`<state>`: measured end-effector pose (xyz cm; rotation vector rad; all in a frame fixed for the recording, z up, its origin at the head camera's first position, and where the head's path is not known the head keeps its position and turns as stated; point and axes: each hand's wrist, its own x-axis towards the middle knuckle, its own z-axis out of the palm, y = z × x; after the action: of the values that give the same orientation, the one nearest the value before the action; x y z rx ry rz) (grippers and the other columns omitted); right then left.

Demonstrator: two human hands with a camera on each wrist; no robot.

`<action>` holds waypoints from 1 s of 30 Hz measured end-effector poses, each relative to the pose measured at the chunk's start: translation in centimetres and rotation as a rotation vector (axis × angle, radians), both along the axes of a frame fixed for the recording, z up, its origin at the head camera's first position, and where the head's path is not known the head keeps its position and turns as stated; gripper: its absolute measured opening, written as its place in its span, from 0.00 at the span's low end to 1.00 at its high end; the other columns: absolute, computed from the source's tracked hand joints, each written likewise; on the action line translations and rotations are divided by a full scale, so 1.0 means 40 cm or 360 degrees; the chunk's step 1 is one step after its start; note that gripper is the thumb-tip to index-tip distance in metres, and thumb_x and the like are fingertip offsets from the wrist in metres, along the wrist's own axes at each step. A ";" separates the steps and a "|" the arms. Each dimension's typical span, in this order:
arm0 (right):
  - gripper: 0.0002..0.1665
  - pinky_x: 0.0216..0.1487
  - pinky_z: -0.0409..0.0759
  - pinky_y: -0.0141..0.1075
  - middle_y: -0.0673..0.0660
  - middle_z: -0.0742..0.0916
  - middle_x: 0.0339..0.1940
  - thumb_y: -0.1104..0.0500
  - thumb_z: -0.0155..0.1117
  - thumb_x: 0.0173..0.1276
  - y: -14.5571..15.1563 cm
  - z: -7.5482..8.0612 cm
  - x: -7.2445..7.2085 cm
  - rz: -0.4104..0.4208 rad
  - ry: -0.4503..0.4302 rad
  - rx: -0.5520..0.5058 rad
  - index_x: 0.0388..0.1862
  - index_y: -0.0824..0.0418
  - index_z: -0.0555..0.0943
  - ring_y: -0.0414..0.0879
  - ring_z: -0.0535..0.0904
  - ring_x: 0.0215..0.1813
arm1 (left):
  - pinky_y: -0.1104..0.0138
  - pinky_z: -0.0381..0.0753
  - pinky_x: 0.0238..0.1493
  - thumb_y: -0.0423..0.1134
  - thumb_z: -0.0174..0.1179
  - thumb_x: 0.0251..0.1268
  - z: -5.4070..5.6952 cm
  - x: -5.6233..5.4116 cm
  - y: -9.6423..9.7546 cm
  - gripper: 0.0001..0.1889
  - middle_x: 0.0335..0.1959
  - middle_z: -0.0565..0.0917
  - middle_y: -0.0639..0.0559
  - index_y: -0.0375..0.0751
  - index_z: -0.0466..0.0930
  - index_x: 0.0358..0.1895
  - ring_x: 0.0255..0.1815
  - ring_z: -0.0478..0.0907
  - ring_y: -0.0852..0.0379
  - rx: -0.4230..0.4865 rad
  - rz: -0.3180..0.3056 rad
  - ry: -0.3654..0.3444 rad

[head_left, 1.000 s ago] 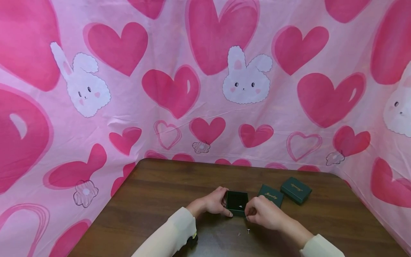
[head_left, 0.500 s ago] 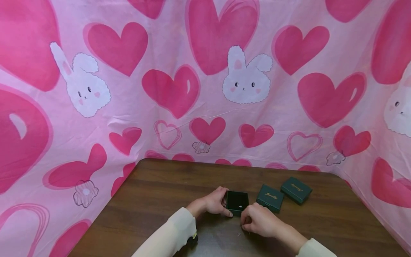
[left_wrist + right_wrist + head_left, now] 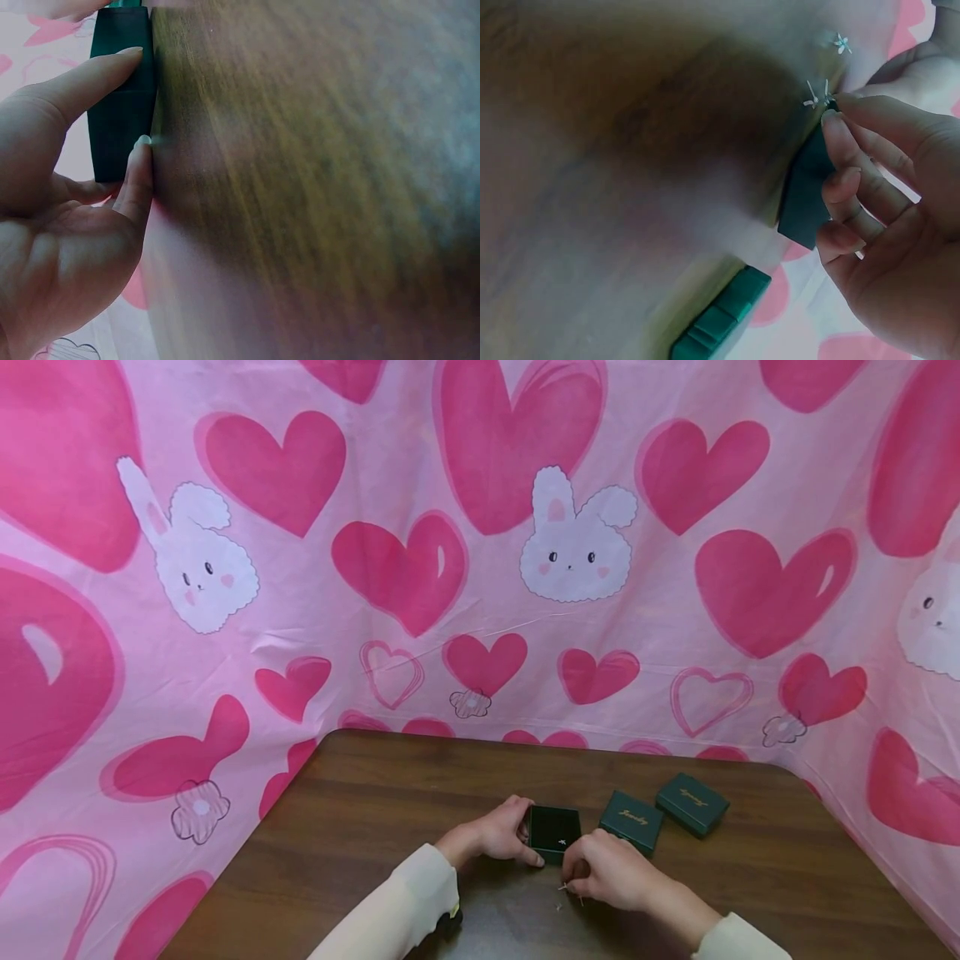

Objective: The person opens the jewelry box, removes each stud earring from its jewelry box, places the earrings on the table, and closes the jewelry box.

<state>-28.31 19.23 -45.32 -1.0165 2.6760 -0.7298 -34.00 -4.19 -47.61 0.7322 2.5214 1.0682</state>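
Note:
My left hand [image 3: 502, 833] grips the left side of an open dark green jewelry box [image 3: 553, 857], thumb along its front wall in the left wrist view. A small silver stud earring [image 3: 562, 842] sits on the box's black lining. Just in front of the box's right corner, my right hand [image 3: 611, 868] pinches a thin silver stud earring [image 3: 827, 91] between thumb and index finger. Its other fingers are loosely curled. Beside those fingertips lies another stud earring [image 3: 810, 97] on the table, and one more earring [image 3: 842, 43] lies a little farther off.
Two green boxes with gold lettering stand to the right: a nearer box [image 3: 631, 822] just behind my right hand, and a farther box [image 3: 692, 804]. The brown wooden table [image 3: 360, 793] meets a pink heart-and-rabbit cloth [image 3: 495, 610] at its back and sides.
My right hand has moved from the box's right edge down toward the table in front of it, and now pinches an earring there. My left hand and the box have stayed put.

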 end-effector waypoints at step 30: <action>0.06 0.32 0.73 0.39 0.42 0.79 0.30 0.53 0.75 0.64 0.020 0.039 -0.052 -0.0184 0.0206 0.0113 0.36 0.51 0.85 0.39 0.73 0.32 | 0.69 0.72 0.45 0.36 0.81 0.49 0.006 0.006 0.007 0.32 0.44 0.68 0.52 0.41 0.70 0.54 0.40 0.69 0.60 0.0011 -0.0007 0.0030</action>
<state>-30.41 20.03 -43.74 -0.9284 2.8694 -0.6042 -33.77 -3.91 -47.36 0.7533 2.5320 1.0737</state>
